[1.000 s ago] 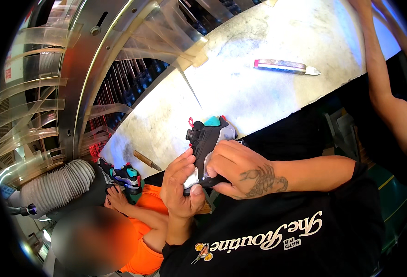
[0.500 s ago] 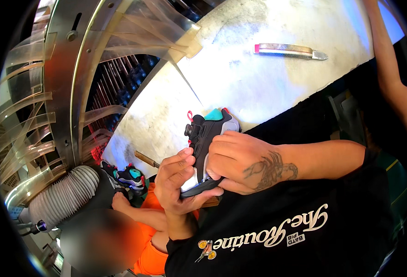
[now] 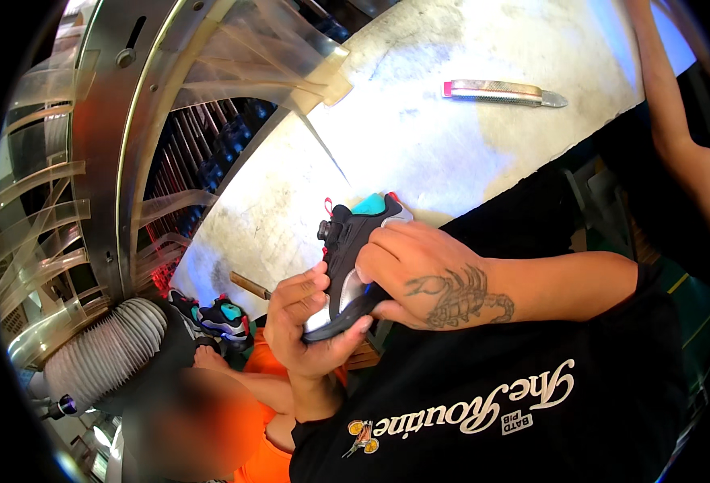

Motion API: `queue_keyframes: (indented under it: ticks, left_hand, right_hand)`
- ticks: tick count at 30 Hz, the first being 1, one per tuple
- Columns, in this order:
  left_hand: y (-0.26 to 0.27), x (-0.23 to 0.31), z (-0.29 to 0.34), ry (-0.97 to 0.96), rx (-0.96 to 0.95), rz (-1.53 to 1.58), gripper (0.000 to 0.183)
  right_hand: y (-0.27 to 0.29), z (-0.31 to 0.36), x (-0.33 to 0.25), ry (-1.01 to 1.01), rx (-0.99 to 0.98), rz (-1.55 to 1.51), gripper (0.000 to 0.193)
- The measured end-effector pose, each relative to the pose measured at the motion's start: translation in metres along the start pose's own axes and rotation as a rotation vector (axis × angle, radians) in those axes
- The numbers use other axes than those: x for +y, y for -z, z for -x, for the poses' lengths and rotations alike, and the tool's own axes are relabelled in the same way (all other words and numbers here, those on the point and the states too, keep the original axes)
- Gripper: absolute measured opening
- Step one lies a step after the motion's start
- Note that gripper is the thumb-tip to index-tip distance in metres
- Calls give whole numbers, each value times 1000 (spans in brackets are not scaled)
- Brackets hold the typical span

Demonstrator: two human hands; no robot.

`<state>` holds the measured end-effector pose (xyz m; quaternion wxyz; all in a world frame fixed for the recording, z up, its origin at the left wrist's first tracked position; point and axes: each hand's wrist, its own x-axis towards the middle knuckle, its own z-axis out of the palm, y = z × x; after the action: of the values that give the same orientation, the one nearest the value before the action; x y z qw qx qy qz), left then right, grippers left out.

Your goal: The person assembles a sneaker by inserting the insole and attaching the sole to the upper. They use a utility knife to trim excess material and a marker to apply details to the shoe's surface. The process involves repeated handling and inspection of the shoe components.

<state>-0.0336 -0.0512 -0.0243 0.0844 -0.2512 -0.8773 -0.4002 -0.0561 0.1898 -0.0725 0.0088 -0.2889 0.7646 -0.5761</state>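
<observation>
A small black and grey sneaker (image 3: 342, 262) with a turquoise lining, red pull loops and a round dial hangs tilted over the table's near edge, heel up and toe toward me. My left hand (image 3: 300, 318) is closed round its toe end, fingers along the upper and thumb under the dark sole. My right hand (image 3: 407, 274) presses curled fingers on the shoe's side, its thumb by the sole edge. The fingertips are partly hidden, and whether anything small sits under them does not show.
The pale, stained table (image 3: 419, 153) bears a knife (image 3: 500, 92) with a wrapped handle and a brown-handled tool (image 3: 249, 285). More sneakers (image 3: 214, 315) lie at left, near a person in orange (image 3: 270, 435). Clear plastic strips (image 3: 250, 56) and a ribbed hose (image 3: 105, 350) flank the left; another person's arm (image 3: 672, 121) is at right.
The sneaker and both hands have shifted slightly left. My right hand has turned, moving along the shoe's side, and more of the sole edge shows beneath it.
</observation>
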Motion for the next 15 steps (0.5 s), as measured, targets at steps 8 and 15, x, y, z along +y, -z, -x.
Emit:
queue_keyframes:
  ticks: [8,15]
  left_hand:
    - [14,18,-3,104,-89,-309,75]
    - [6,37,-19,204,-115,-470,66]
  right_hand:
    - [-19,14,11,56,59,207,49]
    - [-13,3,25,51,61,62,37]
